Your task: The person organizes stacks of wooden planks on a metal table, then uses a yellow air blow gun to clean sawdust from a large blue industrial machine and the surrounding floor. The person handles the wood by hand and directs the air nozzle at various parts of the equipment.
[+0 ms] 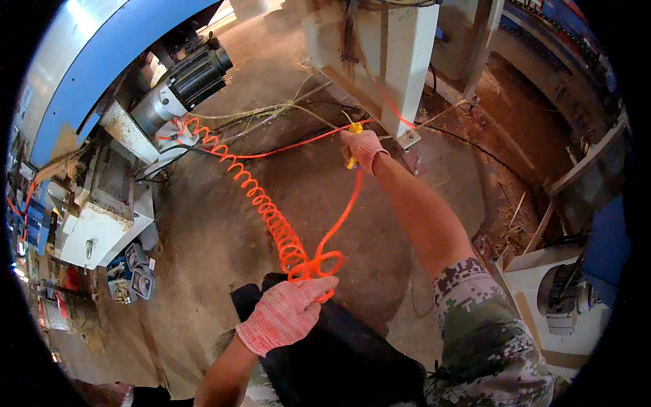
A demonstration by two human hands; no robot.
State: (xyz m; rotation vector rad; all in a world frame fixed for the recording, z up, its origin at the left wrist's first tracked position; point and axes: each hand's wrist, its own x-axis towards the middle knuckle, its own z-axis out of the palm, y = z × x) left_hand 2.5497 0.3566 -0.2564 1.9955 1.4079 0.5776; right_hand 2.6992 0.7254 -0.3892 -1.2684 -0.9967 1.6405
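Note:
My left hand (285,317), in a pink knit glove, is closed on the bunched lower end of an orange coiled air hose (272,220). Several loose loops stick out past its thumb. Ahead and to the right, my outstretched right hand (364,149), gloved the same way, grips a yellow air blow gun (356,127) with a thin nozzle at its top. From the gun's lower end the hose runs down to the loops by my left hand. The coils stretch away to the upper left, toward a motor. The palm sides of both hands are hidden.
A black and silver motor (196,78) sits on a blue machine at upper left. Beyond my right hand stands a pale machine leg (410,74), with cables and an orange line on the dusty floor (196,251). Sawdust and wood strips (519,210) lie at right.

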